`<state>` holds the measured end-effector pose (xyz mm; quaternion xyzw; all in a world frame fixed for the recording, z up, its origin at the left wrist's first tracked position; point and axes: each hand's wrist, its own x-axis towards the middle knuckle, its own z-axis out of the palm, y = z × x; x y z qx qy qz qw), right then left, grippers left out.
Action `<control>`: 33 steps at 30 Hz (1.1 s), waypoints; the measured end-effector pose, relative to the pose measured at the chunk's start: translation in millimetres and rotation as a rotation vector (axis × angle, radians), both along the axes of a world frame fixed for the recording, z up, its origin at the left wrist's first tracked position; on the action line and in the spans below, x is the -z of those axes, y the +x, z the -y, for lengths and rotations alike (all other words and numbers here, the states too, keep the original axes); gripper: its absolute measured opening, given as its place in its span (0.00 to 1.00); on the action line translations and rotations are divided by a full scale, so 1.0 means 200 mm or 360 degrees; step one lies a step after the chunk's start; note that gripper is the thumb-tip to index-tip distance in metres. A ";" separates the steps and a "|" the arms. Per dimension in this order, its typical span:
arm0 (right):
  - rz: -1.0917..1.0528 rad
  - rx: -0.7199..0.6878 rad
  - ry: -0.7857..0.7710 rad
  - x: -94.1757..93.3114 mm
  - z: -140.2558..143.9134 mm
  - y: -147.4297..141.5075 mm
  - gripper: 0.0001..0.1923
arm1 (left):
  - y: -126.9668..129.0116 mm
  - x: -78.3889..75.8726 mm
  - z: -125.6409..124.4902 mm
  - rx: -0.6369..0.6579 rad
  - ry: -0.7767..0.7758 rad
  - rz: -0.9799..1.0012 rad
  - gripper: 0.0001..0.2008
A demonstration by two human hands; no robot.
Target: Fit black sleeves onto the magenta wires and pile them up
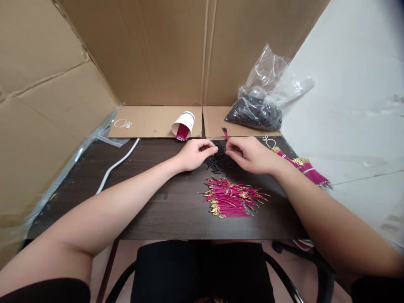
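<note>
My right hand (pixel 248 155) is closed around a few magenta wires (pixel 225 134) whose black-tipped ends stick up past the fingers. To its left, my left hand (pixel 197 154) pinches thumb and fingertips together at the edge of a heap of short black tubes (pixel 217 164); what lies between those fingertips is too small to make out. Closer to me lies a pile of magenta wires with gold ends (pixel 229 198), part of it bound with a pale band. A paper cup (pixel 186 120) lies tipped behind my left hand, with magenta wires (pixel 182 132) showing at its mouth.
A clear plastic bag of black tubes (pixel 255 113) stands at the back right on cardboard. Banded wire bundles (pixel 311 171) lie at the table's right edge. A white cable (pixel 115 165) crosses the left side; pale rubber bands (pixel 120 123) lie behind it. Cardboard walls (pixel 151 50) enclose the back and left.
</note>
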<state>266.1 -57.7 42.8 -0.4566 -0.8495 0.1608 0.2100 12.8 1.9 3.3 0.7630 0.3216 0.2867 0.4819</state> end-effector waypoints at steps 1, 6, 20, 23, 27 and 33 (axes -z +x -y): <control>-0.0068 -0.0046 0.0001 0.01 0.01 -0.03 0.08 | 0.00 0.00 0.00 0.0051 0.0012 0.0000 0.13; -0.0260 -0.0022 -0.0050 0.03 0.03 -0.10 0.09 | -0.01 -0.01 0.01 0.0156 0.0064 -0.0001 0.15; -0.0374 0.0004 -0.0296 0.00 0.04 -0.07 0.20 | 0.00 -0.02 0.01 0.0044 0.0062 -0.0048 0.12; -0.0228 -0.0194 -0.0679 -0.06 0.04 -0.05 0.19 | 0.00 -0.02 0.02 -0.0032 0.0030 -0.0021 0.09; -0.0083 -0.0312 -0.0930 -0.09 0.05 -0.05 0.16 | 0.00 -0.02 0.02 -0.0072 0.0026 -0.0018 0.08; 0.0025 -0.0331 -0.0937 -0.07 0.05 -0.06 0.14 | 0.01 -0.02 0.01 -0.0074 0.0048 -0.0049 0.08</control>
